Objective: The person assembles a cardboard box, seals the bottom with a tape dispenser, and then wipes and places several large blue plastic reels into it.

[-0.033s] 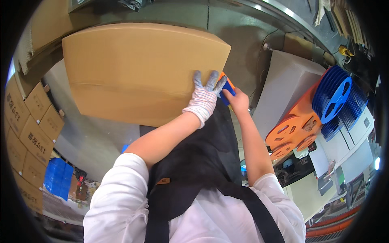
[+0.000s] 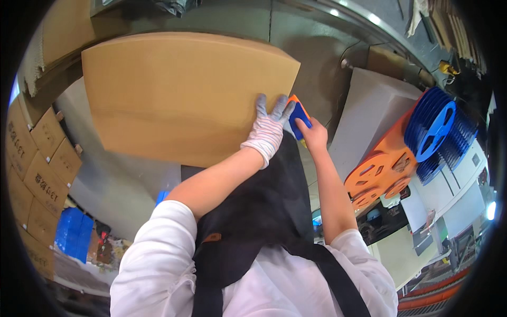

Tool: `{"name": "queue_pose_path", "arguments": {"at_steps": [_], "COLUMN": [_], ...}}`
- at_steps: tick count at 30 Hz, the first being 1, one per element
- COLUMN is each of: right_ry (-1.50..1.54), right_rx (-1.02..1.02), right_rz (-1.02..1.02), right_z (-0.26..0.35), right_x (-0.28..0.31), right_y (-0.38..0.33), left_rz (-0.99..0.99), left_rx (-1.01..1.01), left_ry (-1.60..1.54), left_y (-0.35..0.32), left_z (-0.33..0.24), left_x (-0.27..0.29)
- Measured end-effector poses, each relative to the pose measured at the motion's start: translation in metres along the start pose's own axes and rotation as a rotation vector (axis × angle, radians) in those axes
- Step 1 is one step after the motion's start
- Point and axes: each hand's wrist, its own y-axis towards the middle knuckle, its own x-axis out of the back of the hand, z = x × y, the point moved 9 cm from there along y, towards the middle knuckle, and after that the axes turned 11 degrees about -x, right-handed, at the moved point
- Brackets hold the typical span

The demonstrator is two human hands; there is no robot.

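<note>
Grey floor (image 2: 127, 195) around. Carton (image 2: 179, 95) ahead, long axis left-right; left hand (image 2: 267, 129) splayed on its right end; right hand (image 2: 315, 133) grasps blue-orange tool (image 2: 301, 115) beside that edge.

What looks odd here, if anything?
One mismatch: the left hand, on the cardboard box, wears a striped glove, while the right hand, gripping a blue-and-orange tool, looks bare.

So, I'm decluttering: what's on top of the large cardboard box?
The gloved left hand rests on the large cardboard box near its right edge; the patch under that hand is hidden.
</note>
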Motion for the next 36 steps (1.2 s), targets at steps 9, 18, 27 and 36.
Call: {"name": "queue_pose_path", "arguments": {"at_steps": [9, 18, 27, 36], "right_ry": [0.000, 0.101, 0.974, 0.947], "right_rx": [0.551, 0.773, -0.108, -0.103], "right_rz": [-0.526, -0.616, 0.424, 0.034], "right_z": [0.185, 0.266, 0.041, 0.006], "right_x": [0.208, 0.185, -0.106, -0.145], "right_y": [0.022, 0.076, -0.131, -0.161], "left_rz": [-0.171, -0.436, -0.683, -0.632], "left_rx": [-0.328, 0.489, 0.834, 0.847], "left_ry": [-0.135, 0.416, 0.491, 0.538], "left_y": [-0.030, -0.203, -0.293, -0.284], "left_z": [0.023, 0.291, 0.413, 0.403], "left_x": [0.056, 0.113, 0.125, 0.122]}}
